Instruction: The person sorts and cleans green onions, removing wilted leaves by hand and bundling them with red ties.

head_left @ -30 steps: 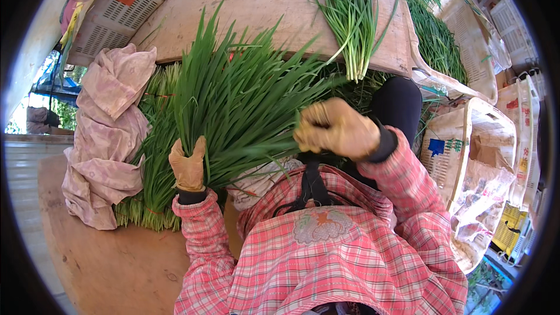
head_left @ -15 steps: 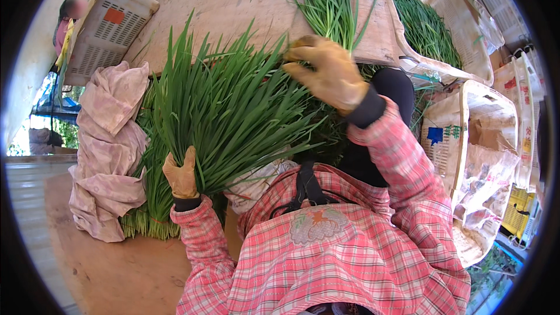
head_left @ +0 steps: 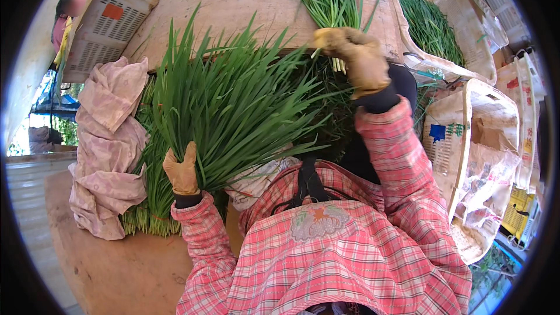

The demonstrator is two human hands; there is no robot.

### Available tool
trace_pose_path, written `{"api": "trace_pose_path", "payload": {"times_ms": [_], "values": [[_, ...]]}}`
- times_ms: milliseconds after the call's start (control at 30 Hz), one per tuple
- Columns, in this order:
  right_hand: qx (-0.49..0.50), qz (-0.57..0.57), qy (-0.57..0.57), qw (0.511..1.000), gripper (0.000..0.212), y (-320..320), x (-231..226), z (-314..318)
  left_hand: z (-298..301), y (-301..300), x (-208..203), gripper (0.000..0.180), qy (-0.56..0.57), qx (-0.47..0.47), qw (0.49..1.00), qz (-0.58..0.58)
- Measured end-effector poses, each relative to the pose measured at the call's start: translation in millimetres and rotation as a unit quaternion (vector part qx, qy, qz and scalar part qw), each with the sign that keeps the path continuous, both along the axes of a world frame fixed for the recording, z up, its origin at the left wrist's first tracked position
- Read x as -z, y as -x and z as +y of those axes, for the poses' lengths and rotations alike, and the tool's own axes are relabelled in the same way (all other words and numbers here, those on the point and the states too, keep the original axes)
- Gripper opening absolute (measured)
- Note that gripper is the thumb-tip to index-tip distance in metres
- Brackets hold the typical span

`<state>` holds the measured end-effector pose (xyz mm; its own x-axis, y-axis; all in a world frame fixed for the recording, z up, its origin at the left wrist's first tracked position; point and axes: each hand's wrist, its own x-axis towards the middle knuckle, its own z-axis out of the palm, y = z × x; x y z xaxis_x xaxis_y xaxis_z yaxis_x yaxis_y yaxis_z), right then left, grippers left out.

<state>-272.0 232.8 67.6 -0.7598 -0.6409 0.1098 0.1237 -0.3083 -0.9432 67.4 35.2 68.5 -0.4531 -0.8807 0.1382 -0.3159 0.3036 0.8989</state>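
Observation:
My gloved left hand point(head_left: 181, 172) is closed around the lower ends of a large, fanned-out bunch of garlic chives point(head_left: 227, 99). At the table's front edge, my gloved right hand point(head_left: 361, 61) has its fingers bent over the pale stem ends of a smaller bunch of garlic chives point(head_left: 332, 3). The hand is slightly blurred, and a pale stem tip shows by its fingertips. Its grip is partly hidden. More chives point(head_left: 153, 198), some tied with red bands, are stacked beside my left hand, partly under a pinkish cloth point(head_left: 111, 140).
A wooden board point(head_left: 233, 0) spans the far side. A crate point(head_left: 111, 20) stands far left, with a person point(head_left: 63, 23) beyond it. At far right, a lined crate point(head_left: 429, 23) holds chives. Nearer right is a pale crate point(head_left: 446, 146) with plastic inside.
My right hand has moved right, away from the large bunch, and its spread fingers have curled in at the smaller bunch's stem ends. My left hand has stayed nearly still.

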Motion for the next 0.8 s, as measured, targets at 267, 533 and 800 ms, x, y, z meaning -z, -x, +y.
{"api": "trace_pose_path", "payload": {"times_ms": [267, 533, 800], "values": [[-0.204, 0.086, -0.165, 0.961, 0.016, 3, -19, 87, -17, -9, 14, 0.029, -0.043, -0.017, 0.999, 0.026], [-0.158, 0.128, -0.178, 0.963, 0.018, -24, 6, 68, -10, -2, 7, 0.031, -0.02, -0.004, 1.0, 0.018], [-0.159, 0.265, -0.284, 0.908, 0.037, -54, 31, 24, -15, -5, 11, 0.033, -0.007, -0.001, 1.0, -0.01]]}}
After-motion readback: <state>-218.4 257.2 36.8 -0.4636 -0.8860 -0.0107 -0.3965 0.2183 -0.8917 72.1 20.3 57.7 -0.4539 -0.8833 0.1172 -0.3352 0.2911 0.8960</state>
